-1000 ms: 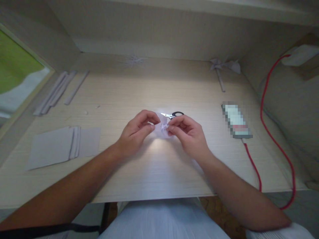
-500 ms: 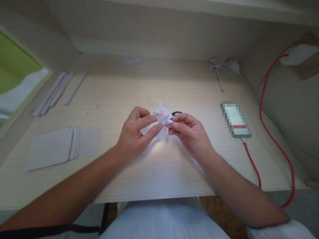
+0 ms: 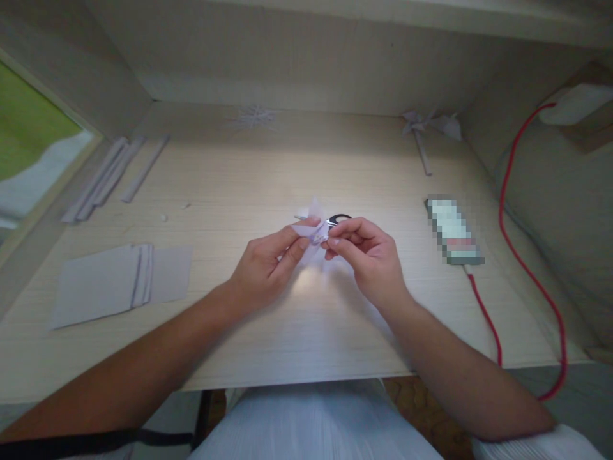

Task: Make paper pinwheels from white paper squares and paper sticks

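Observation:
In front of me, a folded white paper piece with pointed petals (image 3: pixel 315 209) is held up between both hands, just above the table. My left hand (image 3: pixel 268 259) pinches its left side between thumb and index finger. On the other side, the fingers of my right hand (image 3: pixel 371 252) close on its centre. A black-handled tool, seemingly scissors (image 3: pixel 341 217), lies behind the fingers, partly hidden by the paper and my right hand.
A phone (image 3: pixel 454 230) with a red cable (image 3: pixel 507 179) lies at the right. Paper sheets (image 3: pixel 96 281) and folded paper strips (image 3: pixel 108 176) lie at the left. Toward the back are a paper flower on a stem (image 3: pixel 422 153) and a pile of thin paper slivers (image 3: pixel 256 116).
My left fingers, apart half a second ago, have closed on the paper's left petal and moved slightly right. The paper has turned a little. My right hand stays nearly in place.

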Demonstrator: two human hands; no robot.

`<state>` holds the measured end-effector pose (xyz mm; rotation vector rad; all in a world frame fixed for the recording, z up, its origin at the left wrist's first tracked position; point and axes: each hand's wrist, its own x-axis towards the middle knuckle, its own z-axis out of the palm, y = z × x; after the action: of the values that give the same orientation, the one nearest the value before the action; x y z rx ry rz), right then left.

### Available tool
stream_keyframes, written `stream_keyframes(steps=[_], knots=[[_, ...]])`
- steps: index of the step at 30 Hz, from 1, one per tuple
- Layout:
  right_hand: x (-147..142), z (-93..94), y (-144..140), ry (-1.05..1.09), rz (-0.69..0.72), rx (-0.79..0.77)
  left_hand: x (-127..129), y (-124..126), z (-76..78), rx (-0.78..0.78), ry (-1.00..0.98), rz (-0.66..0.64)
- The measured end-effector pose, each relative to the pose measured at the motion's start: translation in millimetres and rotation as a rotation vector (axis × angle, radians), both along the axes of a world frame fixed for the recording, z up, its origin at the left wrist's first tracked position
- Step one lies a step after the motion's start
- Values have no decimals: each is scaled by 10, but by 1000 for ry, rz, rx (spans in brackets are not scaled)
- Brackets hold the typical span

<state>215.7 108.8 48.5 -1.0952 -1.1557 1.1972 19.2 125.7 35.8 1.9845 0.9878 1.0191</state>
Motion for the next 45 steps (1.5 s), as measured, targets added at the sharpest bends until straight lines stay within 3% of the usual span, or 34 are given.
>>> stream_keyframes(steps=[4, 11, 17, 21, 27, 31, 37, 45], knots=[[-47, 8, -65, -122, -48, 83, 20, -14, 4, 44, -4, 12], [-100, -17, -142, -490, -162, 359, 10, -19, -5, 200, 164, -5], [-120, -48, -153, -631, -121, 438, 2, -25, 23, 250, 243, -63], [-116, -45, -150, -613, -137, 425, 9, -55, 40, 159, 151, -53], [-114, -11, -144, -545, -212, 364, 67, -52, 70, -323, -282, 12], [-105, -22, -137, -506, -224, 361, 115, -5, 79, -481, -426, 79], [-88, -50, -126, -422, -174, 315, 130, 17, 26, -482, -444, 168], [-55, -15, -53, -70, -46, 98, 106, -48, 95, -282, -355, 161]])
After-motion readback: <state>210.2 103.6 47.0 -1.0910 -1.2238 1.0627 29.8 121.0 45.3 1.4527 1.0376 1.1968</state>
